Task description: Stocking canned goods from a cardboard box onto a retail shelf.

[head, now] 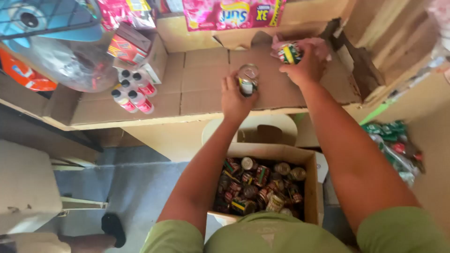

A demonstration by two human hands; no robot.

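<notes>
Brown corrugated cardboard lines the shelf (206,89), forming the flat surface on which both hands work. The left hand (236,96) grasps a small tin can (248,78) with a silver lid, fingers curled around its side, the can upright and resting on or just above the cardboard near the shelf's front edge. The right hand (304,63) is clenched around a second can (289,53), this one with a green, yellow and red label, held tilted farther back on the shelf, just beside a torn cardboard flap (262,40). The two cans are near each other but apart.

Below the shelf, between the two forearms, an open cardboard box (313,187) stands on the floor. It is filled with many similar small cans (260,185) lying in a loose heap, some showing silver ends, others their coloured labels.

On the left part of the shelf, a cluster of small white bottles (133,91) with black caps and red labels stands upright, just beside a red and white carton (129,47). A large clear plastic bag (70,63) sits farther left. A pink detergent packet (234,13) lies against the back wall above the hands. To the right, at a lower level, a pile of green and red plastic-wrapped packets (391,140) rests against a cardboard wall. The person's green sleeves (262,239) fill the lower edge, and a dark shoe (114,228) shows on the grey floor (136,187) at lower left.
</notes>
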